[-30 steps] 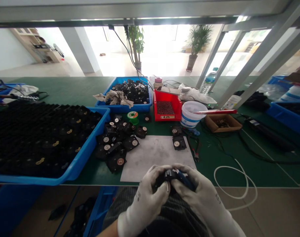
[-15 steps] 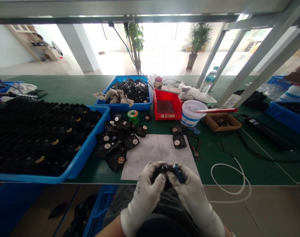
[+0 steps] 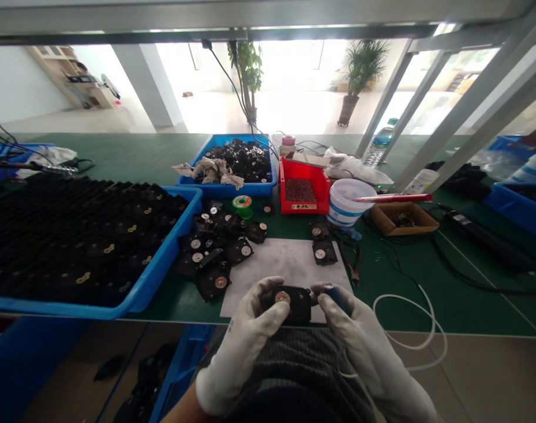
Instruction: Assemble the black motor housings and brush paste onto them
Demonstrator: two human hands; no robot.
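White-gloved left hand (image 3: pixel 244 336) clamps a black module (image 3: pixel 297 304) over a grey sheet (image 3: pixel 285 264); the right hand (image 3: pixel 360 346) closes on a blue-handled tool (image 3: pixel 338 298); any tool slip risks scoring the module's metal disc (image 3: pixel 282 297).

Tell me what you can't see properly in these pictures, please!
In the head view:
The tip of the blue-handled tool: hidden by the right hand.
The underside of the black part: hidden, turned away, held by the left hand.
The bits in the cardboard tray: too small.
The label on the red bin: too small to read.
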